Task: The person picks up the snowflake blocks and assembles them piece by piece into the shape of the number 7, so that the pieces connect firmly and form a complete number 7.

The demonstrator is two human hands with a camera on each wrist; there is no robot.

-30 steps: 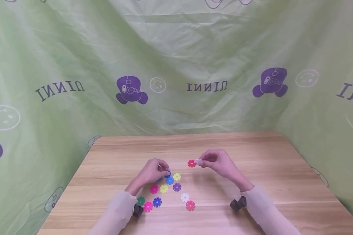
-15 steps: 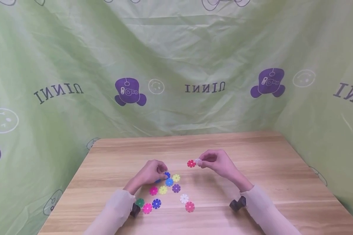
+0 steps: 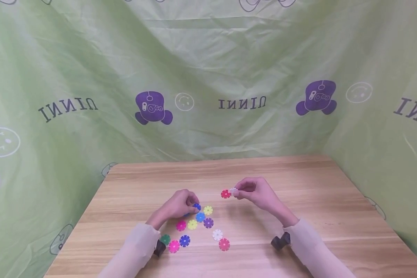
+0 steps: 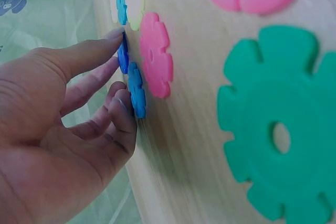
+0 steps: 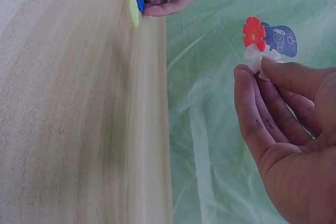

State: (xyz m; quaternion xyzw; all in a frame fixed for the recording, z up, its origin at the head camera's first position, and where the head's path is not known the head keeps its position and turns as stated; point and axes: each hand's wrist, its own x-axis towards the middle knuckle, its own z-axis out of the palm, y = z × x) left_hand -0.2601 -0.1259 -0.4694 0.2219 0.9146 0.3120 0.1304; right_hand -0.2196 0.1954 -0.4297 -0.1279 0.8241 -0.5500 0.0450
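Note:
My left hand (image 3: 181, 204) is low over the table's middle, its thumb and a fingertip pinching the edge of a dark blue notched snowflake disc (image 4: 123, 55). A light blue disc (image 4: 136, 90) lies by its curled fingers. Another light blue disc (image 3: 200, 217) lies close to the dark blue one. To the right, my right hand (image 3: 258, 192) is raised above the table. It pinches a white snowflake disc (image 5: 257, 57) between thumb and fingertips. A red disc (image 5: 254, 33) is joined to the white one's far edge and points away from the hand.
Nearer lie yellow (image 3: 192, 224), pink (image 3: 181, 225), purple (image 3: 208, 222), green (image 4: 252, 124), blue (image 3: 185, 241) and white discs (image 3: 217, 234) on the wooden table (image 3: 299, 247). A light red disc (image 3: 224, 244) lies nearest the front. Green printed cloth (image 3: 208, 131) hangs behind and beside the table.
The light blue disc beside the dark blue one has shifted slightly toward the front. The left hand has lowered a little with the dark blue disc; the right hand holds nearly still.

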